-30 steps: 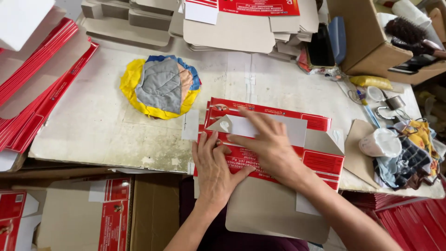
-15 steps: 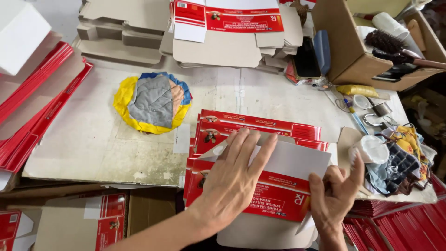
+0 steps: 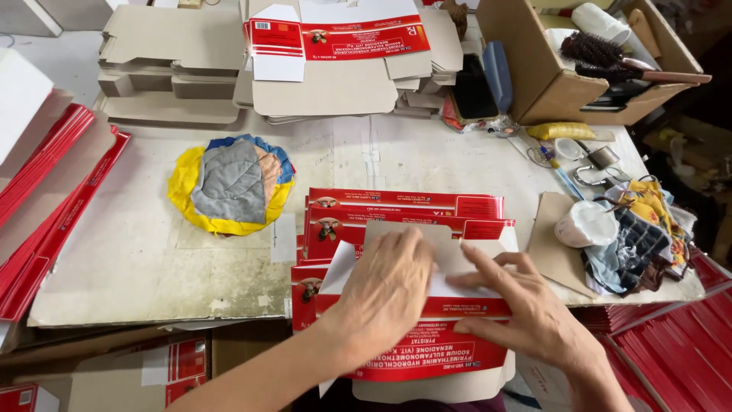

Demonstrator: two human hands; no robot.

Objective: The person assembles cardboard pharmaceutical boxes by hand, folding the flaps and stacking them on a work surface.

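At lower centre of the frame we see the left hand [image 3: 385, 286] lying flat, fingers together, pressing a grey flap of the top red carton blank [image 3: 427, 358]. The right hand [image 3: 526, 313], fingers spread and open, rests on the same blank just beside it, gripping nothing. The blank tops a fanned stack [image 3: 396, 210] on the pale surface [image 3: 130, 259]. A yellow cloth pad [image 3: 229, 187] lies to the left.
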